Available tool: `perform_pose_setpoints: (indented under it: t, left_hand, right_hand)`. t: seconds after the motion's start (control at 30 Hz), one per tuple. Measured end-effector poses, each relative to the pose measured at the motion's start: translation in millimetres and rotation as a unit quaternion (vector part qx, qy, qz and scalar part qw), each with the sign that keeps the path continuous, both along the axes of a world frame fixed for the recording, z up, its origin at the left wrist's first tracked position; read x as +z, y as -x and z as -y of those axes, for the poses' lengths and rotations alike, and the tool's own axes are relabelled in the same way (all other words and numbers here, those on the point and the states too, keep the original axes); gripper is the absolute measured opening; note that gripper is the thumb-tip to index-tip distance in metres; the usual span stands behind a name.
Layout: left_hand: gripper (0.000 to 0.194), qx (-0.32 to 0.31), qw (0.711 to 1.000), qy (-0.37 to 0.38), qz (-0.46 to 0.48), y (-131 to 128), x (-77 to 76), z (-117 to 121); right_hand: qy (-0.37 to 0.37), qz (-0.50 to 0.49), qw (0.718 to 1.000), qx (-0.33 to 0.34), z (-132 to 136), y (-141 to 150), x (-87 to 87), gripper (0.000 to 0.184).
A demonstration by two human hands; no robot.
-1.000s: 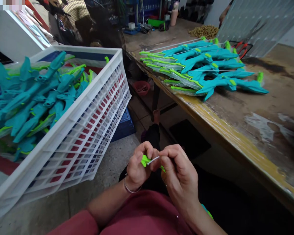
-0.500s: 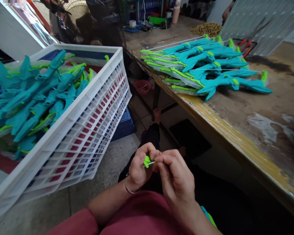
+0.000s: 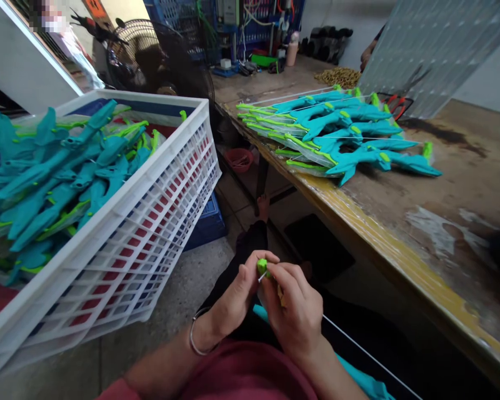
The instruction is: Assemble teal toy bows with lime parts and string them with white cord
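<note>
Green piece point(image 3: 262, 266) between left hand point(image 3: 233, 297) and right hand point(image 3: 298, 308) | left fingers point(image 3: 242, 273) curled against it | right fingers point(image 3: 284, 280) pinched on white cord point(image 3: 261, 276), how tightly I can't quite see | teal parts point(image 3: 83, 175) heaped in white crate point(image 3: 108, 214) nearby

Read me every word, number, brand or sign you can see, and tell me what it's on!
There are none that I can read.
Green piece: no readable text.
White crate: no readable text.
Pink bottle: too small to tell.
Orange patch at the top left: too blurred to tell.
</note>
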State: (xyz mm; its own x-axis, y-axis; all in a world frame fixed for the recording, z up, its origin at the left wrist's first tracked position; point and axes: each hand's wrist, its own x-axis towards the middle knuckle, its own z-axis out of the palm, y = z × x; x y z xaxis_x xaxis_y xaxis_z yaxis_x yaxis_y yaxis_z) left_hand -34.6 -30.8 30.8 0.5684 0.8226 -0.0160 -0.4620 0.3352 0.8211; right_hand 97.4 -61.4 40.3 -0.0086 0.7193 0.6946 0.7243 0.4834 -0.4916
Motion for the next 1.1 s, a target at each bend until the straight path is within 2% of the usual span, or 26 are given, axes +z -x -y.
perform_pose_setpoints:
  t: [0.13,0.23,0.3,0.37,0.47,0.53,0.67,0.77,0.87,0.93,1.03,1.1]
  left_hand:
    - [0.06,0.008,0.996,-0.047,-0.079,1,-9.4,4]
    - [0.048,0.037,0.981,-0.072,-0.176,-3,-11.5,4]
    - [0.04,0.074,0.967,-0.09,-0.227,-7,-12.1,3]
    - [0.035,0.098,0.962,-0.099,-0.235,-10,-12.7,0]
    - [0.033,0.089,0.973,-0.087,-0.196,-7,-12.8,-6]
    - [0.03,0.074,0.978,-0.088,-0.174,-2,-12.1,-9]
    - [0.025,0.031,0.985,-0.087,-0.145,6,-13.0,-11]
    - [0.021,0.03,0.989,-0.054,-0.137,6,-16.3,-9]
    - [0.021,0.054,0.985,-0.046,-0.154,4,-16.7,-7]
    - [0.022,0.058,0.982,-0.049,-0.172,3,-13.7,-7]
    - [0.023,0.061,0.979,-0.069,-0.184,4,-7.5,-7]
    - [0.023,0.057,0.981,-0.074,-0.172,5,-5.7,-6]
  right_hand:
    - [-0.023,0.045,0.999,-0.001,-6,-7,-13.0,0.017]
    - [-0.016,0.039,0.999,0.025,-8,-10,-11.6,0.015]
    - [-0.002,0.014,0.999,0.044,-6,-12,-1.5,0.016]
    - [0.022,-0.047,0.997,0.058,0,-14,14.3,0.017]
    - [0.047,-0.148,0.987,0.043,9,-19,35.7,0.017]
    - [0.057,-0.186,0.981,0.019,9,-22,40.0,0.015]
    - [0.101,-0.239,0.966,-0.013,-1,-24,24.4,0.014]
    - [0.079,-0.187,0.979,-0.001,-3,-24,11.9,0.013]
    - [0.053,-0.103,0.992,0.044,2,-22,9.8,0.016]
    - [0.064,-0.079,0.992,0.072,5,-20,11.0,0.016]
    - [0.097,-0.094,0.988,0.078,7,-15,10.9,0.014]
    - [0.14,-0.153,0.976,0.069,6,-12,9.2,0.01]
